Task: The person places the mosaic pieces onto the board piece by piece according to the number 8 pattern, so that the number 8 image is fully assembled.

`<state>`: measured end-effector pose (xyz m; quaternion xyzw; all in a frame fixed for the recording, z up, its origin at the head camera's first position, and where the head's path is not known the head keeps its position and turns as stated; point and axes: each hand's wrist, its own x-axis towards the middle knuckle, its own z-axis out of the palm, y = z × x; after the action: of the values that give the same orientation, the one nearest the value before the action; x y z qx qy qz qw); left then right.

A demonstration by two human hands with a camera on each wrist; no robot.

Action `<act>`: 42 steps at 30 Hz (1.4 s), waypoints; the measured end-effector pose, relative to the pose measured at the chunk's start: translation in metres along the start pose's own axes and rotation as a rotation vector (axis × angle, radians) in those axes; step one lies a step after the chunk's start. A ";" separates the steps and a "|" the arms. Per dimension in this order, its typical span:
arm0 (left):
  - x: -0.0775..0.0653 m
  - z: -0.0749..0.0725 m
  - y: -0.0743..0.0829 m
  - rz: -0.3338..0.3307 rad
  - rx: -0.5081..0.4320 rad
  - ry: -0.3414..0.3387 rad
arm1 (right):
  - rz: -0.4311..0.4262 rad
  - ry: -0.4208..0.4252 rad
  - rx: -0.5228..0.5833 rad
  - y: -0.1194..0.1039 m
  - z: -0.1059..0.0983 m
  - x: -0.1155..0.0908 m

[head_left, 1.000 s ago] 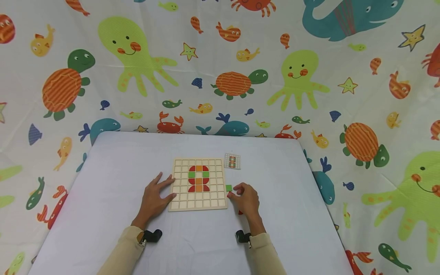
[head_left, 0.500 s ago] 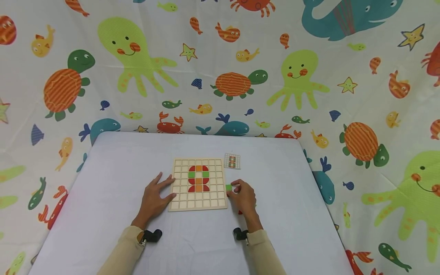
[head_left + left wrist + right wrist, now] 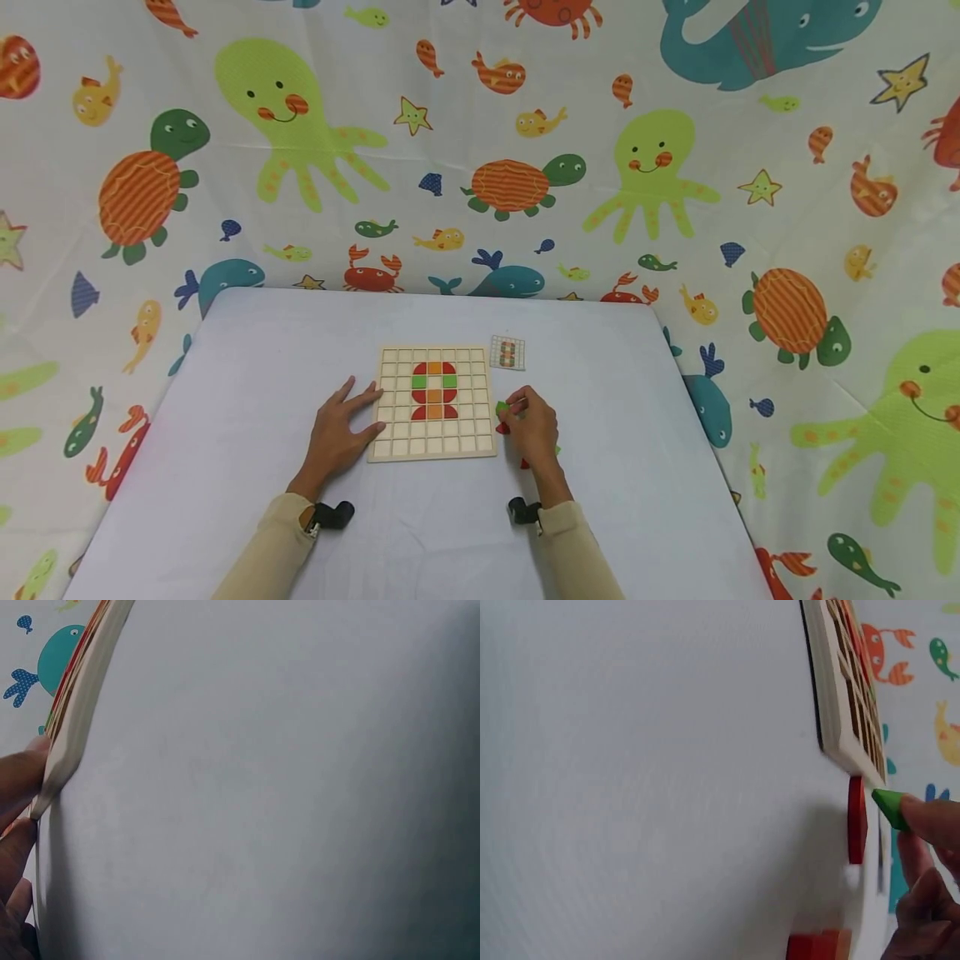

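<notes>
In the head view, a wooden grid board point(image 3: 397, 447) lies on the white table. Red, orange and green tiles form a figure in its middle cells. My left hand point(image 3: 336, 429) is spread at the board's left side, with thumb and fingertips touching the edge. Just off the right side, my right hand point(image 3: 536, 429) pinches a green tile point(image 3: 889, 808) between thumb and finger, tilted up off the table. Beneath it a red tile point(image 3: 856, 825) with a curved side lies close to the board's corner. More red pieces point(image 3: 810, 946) lie nearer the wrist, partly hidden by the hand in the head view.
A small pattern card point(image 3: 507, 352) with a printed grid lies beyond the board's right back corner. Behind the table point(image 3: 300, 333) hangs a cloth point(image 3: 450, 92) printed with sea animals. Both wrists wear black cameras point(image 3: 332, 515).
My right hand has shifted slightly left and taken up the green tile, which lay flat beside the board and is now tilted in the fingers. The left hand stays put.
</notes>
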<state>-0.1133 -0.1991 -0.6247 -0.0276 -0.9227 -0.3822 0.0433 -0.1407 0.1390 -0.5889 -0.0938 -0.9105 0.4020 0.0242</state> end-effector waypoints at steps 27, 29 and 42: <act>-0.002 0.001 0.000 0.040 0.000 0.033 | -0.156 -0.196 -0.027 -0.064 0.082 -0.041; -0.002 0.001 0.000 0.053 0.002 0.050 | -0.149 -0.198 -0.050 -0.067 0.084 -0.042; -0.001 0.000 -0.001 0.008 0.010 0.007 | -0.180 -0.235 -0.027 -0.068 0.081 -0.042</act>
<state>-0.1124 -0.1998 -0.6255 -0.0298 -0.9243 -0.3775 0.0481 -0.1198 0.0269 -0.5924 0.0357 -0.9171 0.3941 -0.0476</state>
